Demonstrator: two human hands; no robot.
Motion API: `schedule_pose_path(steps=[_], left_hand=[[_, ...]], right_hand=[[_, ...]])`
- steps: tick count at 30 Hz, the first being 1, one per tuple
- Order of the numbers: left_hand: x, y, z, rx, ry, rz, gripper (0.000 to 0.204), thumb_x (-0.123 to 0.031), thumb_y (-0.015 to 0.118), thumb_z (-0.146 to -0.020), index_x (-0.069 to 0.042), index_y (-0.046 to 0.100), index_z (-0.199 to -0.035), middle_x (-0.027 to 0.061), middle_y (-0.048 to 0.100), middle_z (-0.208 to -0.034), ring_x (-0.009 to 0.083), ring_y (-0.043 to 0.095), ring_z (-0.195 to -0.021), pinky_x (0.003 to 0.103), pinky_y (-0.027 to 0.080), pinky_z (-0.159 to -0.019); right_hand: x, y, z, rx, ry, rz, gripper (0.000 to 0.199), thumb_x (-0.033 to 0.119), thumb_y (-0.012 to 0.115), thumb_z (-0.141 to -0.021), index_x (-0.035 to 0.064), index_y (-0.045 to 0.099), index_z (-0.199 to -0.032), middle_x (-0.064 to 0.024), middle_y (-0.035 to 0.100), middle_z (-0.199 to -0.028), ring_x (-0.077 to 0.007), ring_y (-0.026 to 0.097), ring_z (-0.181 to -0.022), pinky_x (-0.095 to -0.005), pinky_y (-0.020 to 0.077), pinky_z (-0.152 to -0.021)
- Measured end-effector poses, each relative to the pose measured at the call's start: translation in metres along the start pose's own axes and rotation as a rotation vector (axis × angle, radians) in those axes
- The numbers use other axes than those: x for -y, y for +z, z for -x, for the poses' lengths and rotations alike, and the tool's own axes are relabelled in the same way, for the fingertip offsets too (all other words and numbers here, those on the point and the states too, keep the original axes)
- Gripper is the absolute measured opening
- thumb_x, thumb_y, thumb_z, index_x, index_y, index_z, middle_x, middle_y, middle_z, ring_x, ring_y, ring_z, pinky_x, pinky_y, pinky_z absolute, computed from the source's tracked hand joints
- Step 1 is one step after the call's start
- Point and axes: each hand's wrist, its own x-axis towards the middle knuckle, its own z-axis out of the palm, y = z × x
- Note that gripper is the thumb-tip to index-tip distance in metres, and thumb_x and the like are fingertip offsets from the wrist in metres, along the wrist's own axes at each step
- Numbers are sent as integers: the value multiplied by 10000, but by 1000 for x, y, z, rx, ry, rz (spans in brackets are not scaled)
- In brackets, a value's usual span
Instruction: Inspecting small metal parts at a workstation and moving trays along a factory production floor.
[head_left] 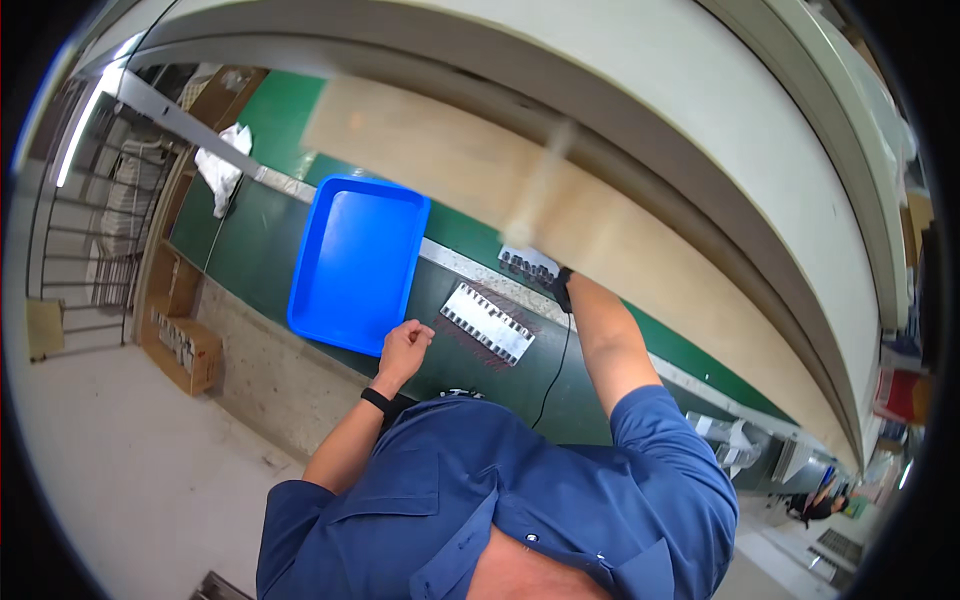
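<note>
The left hand (404, 345) has its fingers curled loosely inward, holding nothing, resting at the near edge of the green bench (262, 250) just beside the near corner of an empty blue tray (357, 258). The right hand (548, 268) reaches up under a tan shelf board (480, 170), its fingers hidden so their state cannot be told. Between the hands lies a grey metal strip (487, 322), with open bench around it.

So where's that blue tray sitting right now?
The blue tray lies on the green belt, toward the person's left, just beyond the left hand and beside the metal plate.
</note>
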Motion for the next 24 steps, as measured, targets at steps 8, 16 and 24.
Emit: schedule_pose_path(steps=[8, 16, 24], left_hand=[[-36, 4, -11, -21, 216, -154, 242, -238, 613, -940, -10, 660, -874, 98, 678, -775, 195, 643, -694, 338, 496, -653], [-54, 36, -18, 107, 85, 200, 229, -211, 625, -940, 9, 684, -922, 78, 710, -816, 120, 625, -713, 298, 496, -670], [-82, 75, -26, 298, -6, 945, 175, -193, 704, -941, -44, 634, -999, 18, 660, -973, 88, 622, -873, 278, 517, -782]], right_hand=[[0, -22, -20, -41, -30, -115, 352, 225, 789, -759, 17, 636, -999, -206, 695, -899, -372, 675, -879, -460, 530, -813], [46, -88, 46, -33, 130, -471, 141, 118, 770, -824, 24, 666, -836, -79, 686, -723, -149, 625, -641, -302, 514, -631], [154, -94, 178, 14, 218, -903, 148, 89, 766, -850, 13, 639, -848, 2, 659, -763, -61, 573, -717, -233, 471, -662]])
